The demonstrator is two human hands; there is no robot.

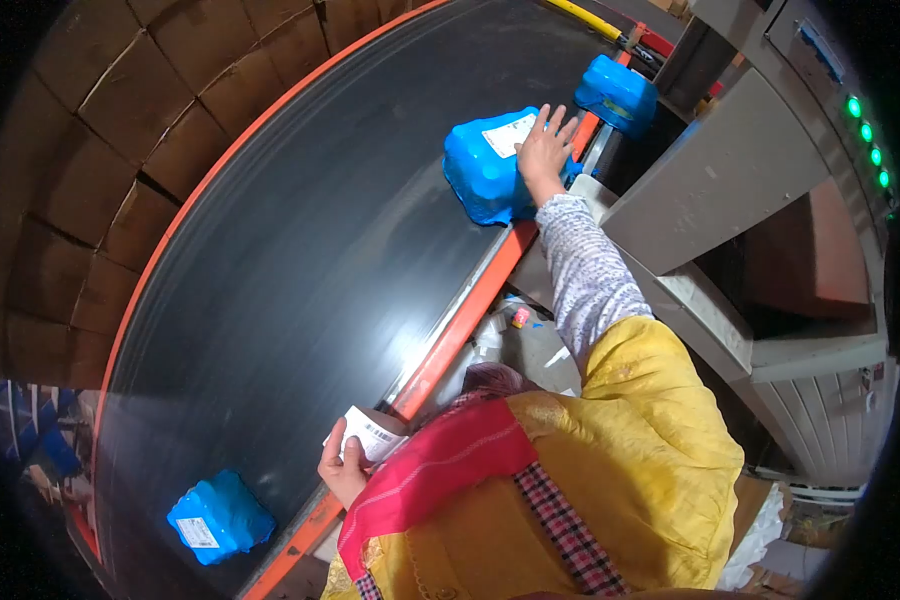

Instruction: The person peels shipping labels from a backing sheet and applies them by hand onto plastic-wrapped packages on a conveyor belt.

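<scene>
A large blue-wrapped package [478,172] with a white label [510,135] lies at the near edge of the black belt [300,250]. On its right side rests my right hand [547,155], palm down with the fingers spread. My left hand [344,468] is at the orange belt rail, its thumb and fingers closed on white printed labels [374,434]. Another blue package [221,517] with a white label sits on the belt at the lower left. A third blue package [616,95] is beyond my right hand, past the orange rail.
Stacked brown cardboard boxes [150,120] line the belt's far side. A grey machine [715,170] with green lights [866,132] stands at the right. Paper scraps and a small pink item [521,317] lie below the rail. A yellow bar [585,18] is at the top.
</scene>
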